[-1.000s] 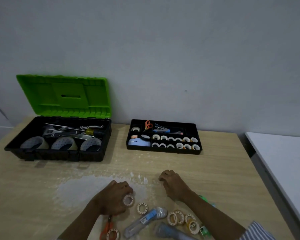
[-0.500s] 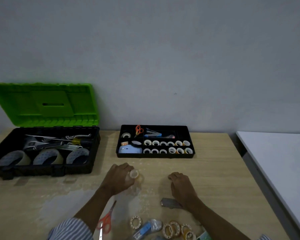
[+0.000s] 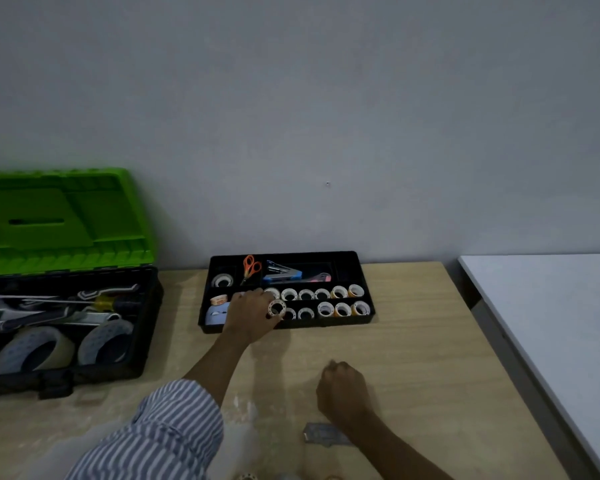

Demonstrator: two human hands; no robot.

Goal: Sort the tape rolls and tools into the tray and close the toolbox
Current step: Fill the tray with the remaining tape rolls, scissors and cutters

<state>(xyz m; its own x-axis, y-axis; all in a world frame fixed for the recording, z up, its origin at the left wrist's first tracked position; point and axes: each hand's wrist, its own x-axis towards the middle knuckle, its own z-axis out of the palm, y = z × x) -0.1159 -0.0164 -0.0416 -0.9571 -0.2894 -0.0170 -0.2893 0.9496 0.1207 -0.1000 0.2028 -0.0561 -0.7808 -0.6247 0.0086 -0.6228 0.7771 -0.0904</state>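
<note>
My left hand (image 3: pixel 252 315) reaches over the front of the black tray (image 3: pixel 366 287) and holds a small tape roll (image 3: pixel 277 308) at the left end of the tray's front row. Several small tape rolls (image 3: pixel 342 309) fill two rows in the tray. Orange scissors (image 3: pixel 250 266) and a blue stapler (image 3: pixel 284 273) lie in its back compartments. My right hand (image 3: pixel 343 393) rests closed on the table, fingers curled, nothing visible in it. The black toolbox (image 3: pixel 146 344) stands open at left with its green lid (image 3: pixel 59 220) up, holding large tape rolls (image 3: pixel 35 348) and metal tools.
A small grey flat object (image 3: pixel 321 434) lies on the wooden table by my right wrist. A white table (image 3: pixel 551 323) adjoins at the right. The wall stands close behind tray and toolbox. Bits of more items show at the bottom edge.
My left hand has carried the small tape roll from mid-table forward to the tray. My right hand has stayed on the table. The view has tilted up.
</note>
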